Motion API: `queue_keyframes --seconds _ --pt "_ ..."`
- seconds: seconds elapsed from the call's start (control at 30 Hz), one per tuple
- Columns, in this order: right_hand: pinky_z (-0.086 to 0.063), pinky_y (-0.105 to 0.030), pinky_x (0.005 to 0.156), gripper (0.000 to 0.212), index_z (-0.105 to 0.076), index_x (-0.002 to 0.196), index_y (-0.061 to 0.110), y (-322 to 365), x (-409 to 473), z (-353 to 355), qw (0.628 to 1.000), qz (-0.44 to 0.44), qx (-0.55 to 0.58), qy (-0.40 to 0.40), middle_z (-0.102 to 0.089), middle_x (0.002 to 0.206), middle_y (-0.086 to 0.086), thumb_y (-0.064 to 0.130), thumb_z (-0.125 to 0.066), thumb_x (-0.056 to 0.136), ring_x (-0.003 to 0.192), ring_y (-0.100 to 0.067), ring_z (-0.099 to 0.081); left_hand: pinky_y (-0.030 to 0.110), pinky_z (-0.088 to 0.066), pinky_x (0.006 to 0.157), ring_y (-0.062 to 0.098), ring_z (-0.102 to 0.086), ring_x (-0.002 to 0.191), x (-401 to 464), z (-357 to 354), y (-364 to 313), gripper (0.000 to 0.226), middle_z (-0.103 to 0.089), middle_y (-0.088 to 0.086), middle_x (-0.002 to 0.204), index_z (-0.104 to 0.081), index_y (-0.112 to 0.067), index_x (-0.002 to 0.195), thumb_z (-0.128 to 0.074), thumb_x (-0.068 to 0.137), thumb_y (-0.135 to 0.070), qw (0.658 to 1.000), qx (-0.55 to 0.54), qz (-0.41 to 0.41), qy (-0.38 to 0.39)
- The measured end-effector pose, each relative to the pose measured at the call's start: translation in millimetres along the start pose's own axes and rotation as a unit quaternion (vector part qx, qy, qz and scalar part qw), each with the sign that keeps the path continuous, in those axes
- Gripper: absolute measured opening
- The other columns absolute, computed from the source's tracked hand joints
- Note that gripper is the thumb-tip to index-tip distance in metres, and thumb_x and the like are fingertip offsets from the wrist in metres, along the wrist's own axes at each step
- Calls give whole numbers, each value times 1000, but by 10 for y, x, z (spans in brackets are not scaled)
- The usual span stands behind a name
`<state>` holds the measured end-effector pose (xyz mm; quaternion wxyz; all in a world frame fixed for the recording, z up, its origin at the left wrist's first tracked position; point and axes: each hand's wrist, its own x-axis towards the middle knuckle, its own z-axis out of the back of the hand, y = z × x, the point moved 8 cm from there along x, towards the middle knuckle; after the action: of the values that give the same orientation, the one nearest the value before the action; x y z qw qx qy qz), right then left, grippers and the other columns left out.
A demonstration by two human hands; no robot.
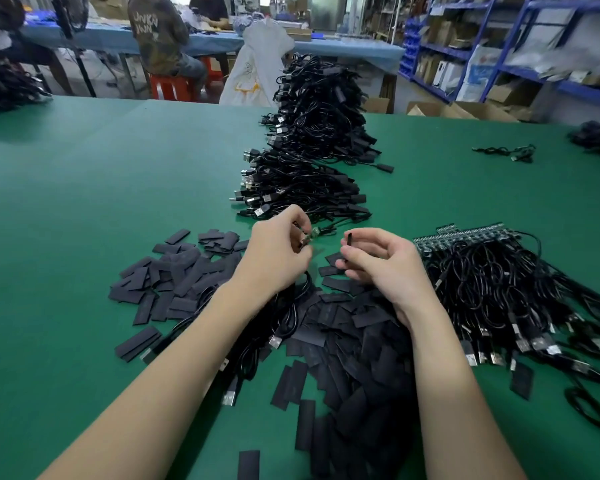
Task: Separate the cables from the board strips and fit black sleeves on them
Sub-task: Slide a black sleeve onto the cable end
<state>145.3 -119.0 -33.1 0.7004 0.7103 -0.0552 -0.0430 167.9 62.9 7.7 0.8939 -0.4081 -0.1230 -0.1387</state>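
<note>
Nearest, at six o'clock, loose sleeves (343,341) lie heaped on the green bench (84,202), spreading to eight o'clock, with a few cables (257,327) tangled under the forearms. Just above the heap, mid-frame, both hands work close together without touching. The left hand (278,258) has its grip clamped on a small board end (305,237) of one cable, fingers curled round it. The right hand (385,265) pinches a single sleeve (350,239) upright between thumb and fingers, its open mouth turned toward the board and just beside it. My reading is that the sleeve is about to go over that board; it is not on yet.

At three o'clock sits the waiting stock: board strips (465,235) with cables (516,299) hanging from them, a thick bundle, so plenty remains to be separated. Farther off, from twelve to one o'clock, a long finished pile (316,150) of sleeved cables runs away down the bench, and it looks larger than the waiting bundle. I would judge the job well past halfway, though other dark heaps at the bench edges are too blurred to count either way. Beyond the bench, people sit at a blue table (326,46), and blue shelving (499,46) stands at two o'clock.
</note>
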Motion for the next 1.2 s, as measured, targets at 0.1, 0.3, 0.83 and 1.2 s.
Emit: queue_keyframes --seconds 0.1,0.3,0.83,1.2 --pt "-59 -23 65 19 -72 106 10 -19 -3 -10 1000 -2 -14 4 -79 95 -9 5 -77 88 80 -26 -78 34 -50 67 11 -51 62 -30 34 -93 22 -60 -1 75 -56 -16 101 -68 86 -6 995 65 -64 -38" --pt "-56 -22 62 18 -72 106 14 -4 3 -44 1000 7 -25 15 -79 90 -4 13 -78 89 79 -20 -76 22 -56 75 10 -67 72 -31 9 -10 15 -72 -4 83 -71 -18 98 -74 87 -9 1000 -3 -19 -20" --pt "-59 -24 82 24 -72 112 8 -22 23 -154 988 -28 140 53 -78 103 -10 10 -77 89 101 -26 -75 10 -51 73 0 -68 76 -41 -19 -96 16 -75 -11 87 -78 -19 97 -83 84 -27 997 -59 -44 33" --pt "-59 -19 76 23 -73 107 4 38 -3 -50 983 -26 180 17 -78 102 -12 5 -77 85 95 -21 -76 8 -50 75 1 -71 78 -43 -28 -88 14 -77 -5 87 -79 -16 99 -79 86 -12 993 -91 -44 68"
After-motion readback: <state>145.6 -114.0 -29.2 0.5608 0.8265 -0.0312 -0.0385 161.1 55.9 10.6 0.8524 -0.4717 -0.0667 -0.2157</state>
